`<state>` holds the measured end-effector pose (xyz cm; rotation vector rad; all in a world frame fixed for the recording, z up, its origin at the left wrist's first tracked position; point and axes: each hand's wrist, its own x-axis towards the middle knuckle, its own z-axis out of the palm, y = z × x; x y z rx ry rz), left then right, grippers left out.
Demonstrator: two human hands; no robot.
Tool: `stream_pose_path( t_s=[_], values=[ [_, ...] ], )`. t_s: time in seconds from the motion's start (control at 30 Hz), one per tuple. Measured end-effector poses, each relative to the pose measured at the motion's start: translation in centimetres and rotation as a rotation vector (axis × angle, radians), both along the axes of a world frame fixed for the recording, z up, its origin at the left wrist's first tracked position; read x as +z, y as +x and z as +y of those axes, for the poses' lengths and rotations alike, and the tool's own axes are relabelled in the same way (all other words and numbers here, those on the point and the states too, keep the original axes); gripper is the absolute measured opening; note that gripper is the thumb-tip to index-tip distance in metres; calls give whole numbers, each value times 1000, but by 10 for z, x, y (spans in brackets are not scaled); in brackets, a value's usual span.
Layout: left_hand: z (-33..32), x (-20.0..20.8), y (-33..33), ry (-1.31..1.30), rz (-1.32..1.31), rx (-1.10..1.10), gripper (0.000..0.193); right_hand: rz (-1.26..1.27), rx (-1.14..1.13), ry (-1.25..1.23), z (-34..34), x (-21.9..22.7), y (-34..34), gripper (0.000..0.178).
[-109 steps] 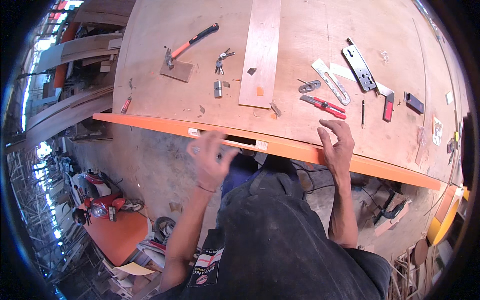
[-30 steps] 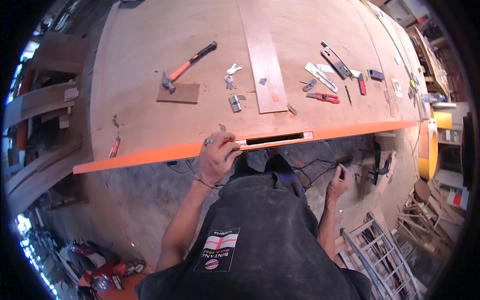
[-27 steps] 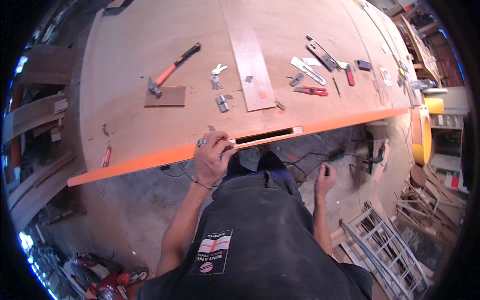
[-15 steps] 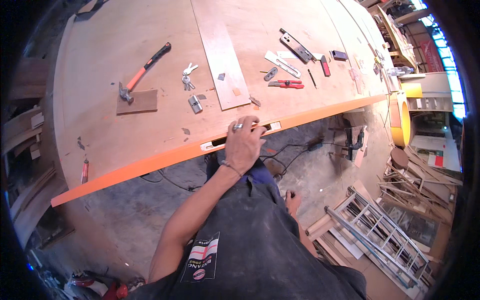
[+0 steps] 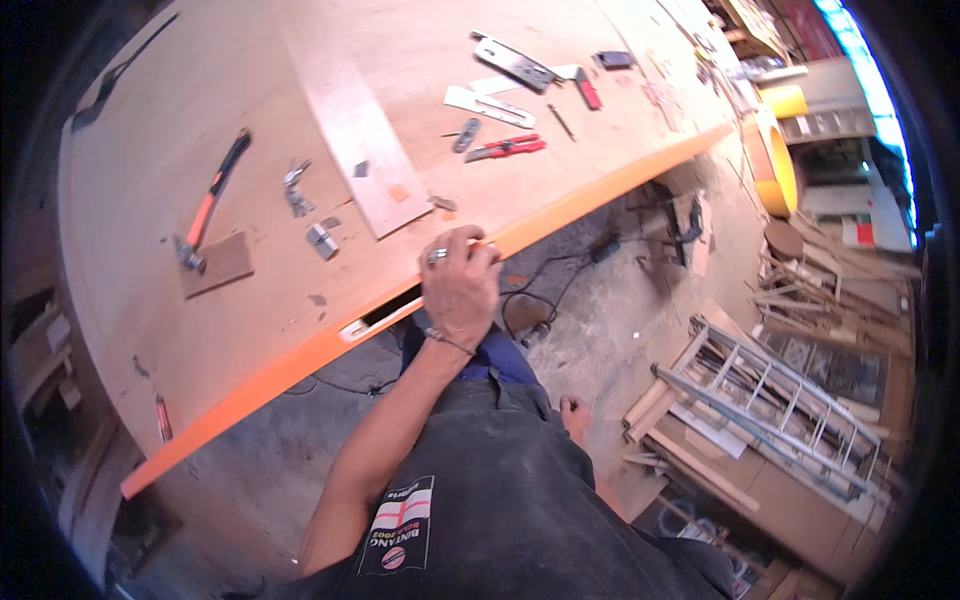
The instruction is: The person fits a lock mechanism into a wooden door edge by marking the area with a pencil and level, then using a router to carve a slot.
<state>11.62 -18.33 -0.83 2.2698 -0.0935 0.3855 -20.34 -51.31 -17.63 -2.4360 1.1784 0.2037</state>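
Note:
A large wooden door panel (image 5: 290, 110) lies flat before me, its near edge an orange strip (image 5: 600, 203). In that strip is a dark lock slot (image 5: 393, 309) with a pale recess at its left end. My left hand (image 5: 460, 290), wearing a ring, is closed over the strip with curled fingers and covers the slot's right end. My right hand (image 5: 574, 419) hangs low beside my body, partly hidden by my shirt, its grip unclear. Nearest the left hand on the panel are a pale board (image 5: 365, 150), a lock cylinder (image 5: 322, 241) and keys (image 5: 298, 190).
A hammer (image 5: 215, 195) rests on a wood block (image 5: 220, 265). Farther right lie a lock case (image 5: 513, 63), a slotted plate (image 5: 490, 106), a red utility knife (image 5: 505, 148) and a pencil (image 5: 562, 121). Cables (image 5: 540, 295) run across the floor; a ladder (image 5: 780, 400) lies right.
My view has turned, so the panel slants more and its things sit farther left. My left hand has slid right along the strip, from the slot's middle to its right end.

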Motion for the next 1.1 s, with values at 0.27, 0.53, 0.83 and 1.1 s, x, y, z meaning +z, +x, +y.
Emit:
stream_pose_path(
  t_s=[0.27, 0.53, 0.83, 1.1],
  values=[
    [-15, 10, 2, 8, 126, 50, 14, -138, -53, 77, -7, 8, 44, 29],
    [-27, 19, 1, 105, 142, 105, 20, -129, -88, 202, -61, -35, 86, 20],
    [-48, 26, -2, -33, 268, 307, 21, -129, 96, 181, -209, -113, 163, 15],
    [-55, 24, -9, 314, -21, 268, 28, -505, 178, 100, -309, -35, 346, 26]
  ],
)
